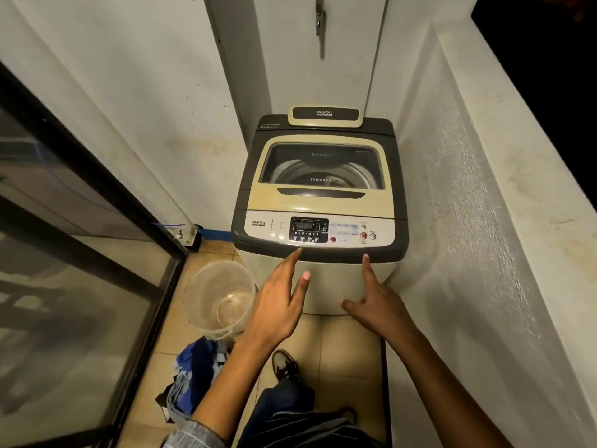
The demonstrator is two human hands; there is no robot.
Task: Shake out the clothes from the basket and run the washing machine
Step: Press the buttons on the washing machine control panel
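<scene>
Nearest the camera, a dark-trousered leg [290,412] and a shoe [284,363] are seen on the tiled floor [342,344], with both forearms reaching forward above them. Beyond these, the washing machine [318,195] is found standing in the corner between the left wall [135,101] and the rough parapet wall [468,195], its lid [319,176] shut and the drum visible through the lid window. The step in hand is judged to be the opening of the lid before any loading; it would be done best if the recessed handle at the lid's front edge were taken with one hand and the lid folded fully back, so that each garment could be shaken out and dropped in freely. To the left of the machine a clear plastic bucket [219,299] is seen on the floor, and nearer still the pile of clothes [193,376] is found heaped on the tiles, whether in a basket cannot be told. The control panel [318,229] shows a lit display. The left hand [274,305] is held open with fingers spread, nothing gripped, its forefinger tip just below the panel edge. The right hand [378,302] is likewise open and empty, its forefinger raised to the machine's front rim; whether it touches cannot be told.
</scene>
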